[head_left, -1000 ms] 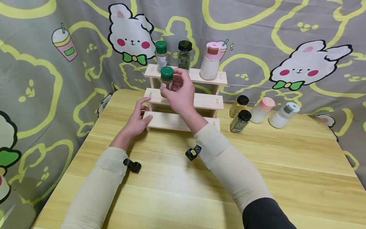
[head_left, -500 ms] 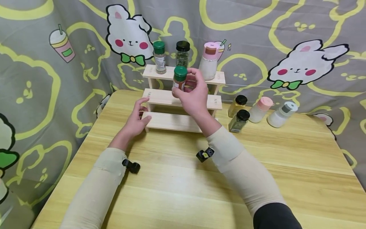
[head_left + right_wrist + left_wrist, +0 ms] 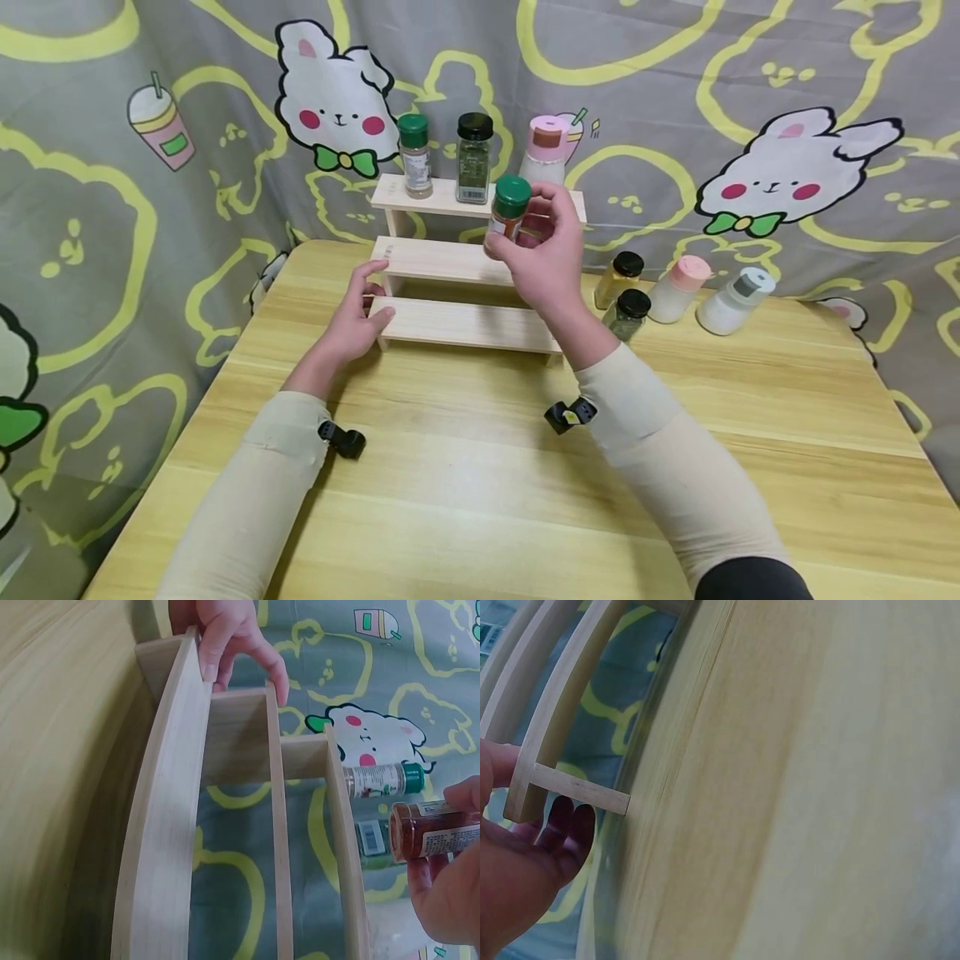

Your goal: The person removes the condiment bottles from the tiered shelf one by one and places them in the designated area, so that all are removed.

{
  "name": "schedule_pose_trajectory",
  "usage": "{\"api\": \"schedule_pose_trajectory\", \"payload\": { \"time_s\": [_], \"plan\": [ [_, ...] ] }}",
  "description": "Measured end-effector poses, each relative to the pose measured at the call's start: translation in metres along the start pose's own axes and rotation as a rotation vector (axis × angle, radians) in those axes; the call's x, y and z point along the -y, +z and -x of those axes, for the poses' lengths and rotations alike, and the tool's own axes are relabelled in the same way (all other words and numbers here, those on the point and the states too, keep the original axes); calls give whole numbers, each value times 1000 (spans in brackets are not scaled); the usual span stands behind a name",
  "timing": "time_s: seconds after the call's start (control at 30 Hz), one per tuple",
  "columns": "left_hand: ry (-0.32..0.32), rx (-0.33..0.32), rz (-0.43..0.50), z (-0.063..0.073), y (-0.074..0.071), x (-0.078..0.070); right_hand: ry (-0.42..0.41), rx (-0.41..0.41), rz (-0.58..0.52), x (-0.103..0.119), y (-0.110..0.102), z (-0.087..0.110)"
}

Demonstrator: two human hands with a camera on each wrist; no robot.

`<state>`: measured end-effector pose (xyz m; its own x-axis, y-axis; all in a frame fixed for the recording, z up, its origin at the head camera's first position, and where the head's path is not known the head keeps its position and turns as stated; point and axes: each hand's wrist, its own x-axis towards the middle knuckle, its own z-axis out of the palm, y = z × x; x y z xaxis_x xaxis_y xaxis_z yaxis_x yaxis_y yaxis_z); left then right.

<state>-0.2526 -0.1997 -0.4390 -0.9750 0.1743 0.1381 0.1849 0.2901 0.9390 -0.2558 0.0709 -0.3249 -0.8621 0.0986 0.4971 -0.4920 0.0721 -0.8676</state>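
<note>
My right hand [image 3: 551,262] pinches a small spice jar [image 3: 512,202] with a green cap and reddish-brown contents, between thumb and fingers. In the head view the jar overlaps the upper part of a three-tier wooden rack [image 3: 457,323]. The right wrist view shows the jar's base [image 3: 399,832] beyond the top shelf's edge. At the rack's left end, my left hand [image 3: 351,321] grips the lowest shelf, thumb on top and fingers around the side, as the left wrist view shows. The top shelf bears a green-capped jar [image 3: 416,158], a black-capped herb jar [image 3: 473,158] and a pink-capped shaker [image 3: 545,146].
Right of the rack, on the wooden table [image 3: 450,483], stand two black-capped jars, one yellow [image 3: 618,279] and one green [image 3: 628,315]. Beside them are a pink-capped shaker [image 3: 678,290] and a grey-blue-capped shaker [image 3: 735,302]. A patterned curtain [image 3: 637,75] hangs behind.
My right hand has moved right with the green-capped spice jar, from the rack's left part to its right part. My left hand keeps its place on the rack.
</note>
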Motion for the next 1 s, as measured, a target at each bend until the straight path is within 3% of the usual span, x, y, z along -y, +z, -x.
{"api": "schedule_pose_trajectory", "payload": {
  "time_s": [0.1,0.23,0.6,0.67,0.83,0.9,1.0],
  "plan": [
    [8,-9,-4,-4,0,13,-11,-8,10,-2,-8,1],
    [27,-7,11,-4,-1,17,1,-24,15,-1,-17,2],
    [45,-9,2,-5,2,19,39,-77,55,4,-48,8],
    [41,-2,3,-2,2,9,28,-87,61,5,-55,9],
    [24,3,6,-1,1,6,-1,-124,85,6,-69,10],
    [25,-6,15,-5,0,17,-1,-144,90,6,-74,10],
    [28,-14,23,-5,0,19,2,-168,92,6,-81,11]
  ]
}}
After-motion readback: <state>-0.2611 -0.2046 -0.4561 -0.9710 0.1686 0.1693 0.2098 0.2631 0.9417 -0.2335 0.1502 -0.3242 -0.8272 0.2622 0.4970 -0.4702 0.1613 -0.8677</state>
